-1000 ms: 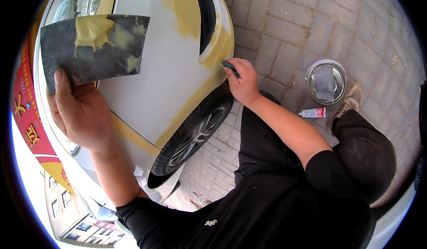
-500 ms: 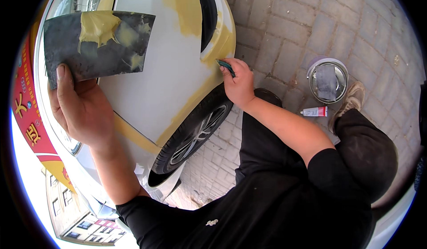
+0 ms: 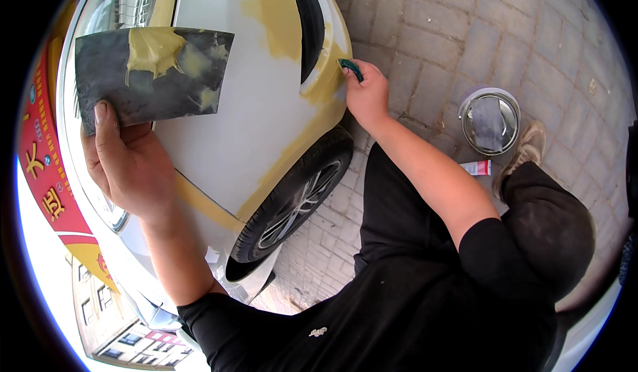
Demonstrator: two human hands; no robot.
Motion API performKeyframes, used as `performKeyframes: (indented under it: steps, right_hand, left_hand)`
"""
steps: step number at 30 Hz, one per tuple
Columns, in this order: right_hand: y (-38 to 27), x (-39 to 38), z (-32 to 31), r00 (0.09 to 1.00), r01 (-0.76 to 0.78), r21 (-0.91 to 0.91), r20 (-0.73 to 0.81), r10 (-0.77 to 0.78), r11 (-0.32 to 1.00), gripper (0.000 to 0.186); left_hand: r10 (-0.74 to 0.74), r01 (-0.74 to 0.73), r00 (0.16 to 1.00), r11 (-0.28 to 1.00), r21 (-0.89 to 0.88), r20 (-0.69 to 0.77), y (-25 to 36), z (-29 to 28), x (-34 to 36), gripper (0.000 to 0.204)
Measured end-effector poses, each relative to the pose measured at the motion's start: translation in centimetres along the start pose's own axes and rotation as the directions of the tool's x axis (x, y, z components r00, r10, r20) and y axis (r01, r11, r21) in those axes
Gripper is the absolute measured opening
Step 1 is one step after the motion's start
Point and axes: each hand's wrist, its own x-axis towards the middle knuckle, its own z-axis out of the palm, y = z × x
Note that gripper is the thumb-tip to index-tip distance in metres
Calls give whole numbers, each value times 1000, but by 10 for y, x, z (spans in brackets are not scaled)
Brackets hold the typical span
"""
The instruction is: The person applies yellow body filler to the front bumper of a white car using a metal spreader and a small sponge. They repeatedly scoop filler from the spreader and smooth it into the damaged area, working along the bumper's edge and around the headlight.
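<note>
My left hand (image 3: 129,166) grips the lower edge of a dark, slightly curved mixing board (image 3: 106,66), thumb on its face. A lump of yellow body filler (image 3: 154,50) is smeared at the board's upper edge, with thinner smudges beside it. In my right hand (image 3: 367,96) is a small dark green spreader (image 3: 351,70), pinched between thumb and fingers. Its tip is at the outer edge of the white car body panel (image 3: 259,106), beside a filler-coated strip. Dried-looking yellow patches (image 3: 276,23) cover parts of that panel and the edge above the wheel.
Below the panel is the car's wheel (image 3: 292,202). On the paving bricks (image 3: 425,60) at right stands a round tin (image 3: 512,123) with a grey piece across its top. A red and white tube (image 3: 477,167) lies near my shoe (image 3: 530,147), partly hidden by my forearm.
My right hand has moved up and slightly right along the panel's edge with the spreader. The board in my left hand has shifted slightly down and right in the view.
</note>
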Motion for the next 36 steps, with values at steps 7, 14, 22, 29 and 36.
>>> performKeyframes:
  steps: [7, 14, 22, 29, 36]
  right_hand:
    - [-32, -68, -11, 966, 185, 202, 142, -216, 962, 15]
    - [-4, -20, -7, 999, -28, 169, 45, 20, 985, 16]
    - [-38, -80, -16, 950, 186, 180, 220, -223, 966, 16]
    - [-1, -13, -9, 999, 34, 147, 4, -35, 989, 16]
    - [-41, -62, -11, 961, 205, 98, 167, -219, 974, 19]
  left_hand:
    - [38, -38, 999, 998, 54, -9, -5, -9, -1, 25]
    - [30, -29, 999, 999, 25, -20, -2, 5, -2, 26]
    - [35, -37, 999, 998, 54, 24, 0, 8, -3, 26]
    - [19, -18, 997, 1000, -7, 68, -2, 4, -1, 26]
    - [46, -42, 998, 996, 79, -46, -2, 15, -3, 23]
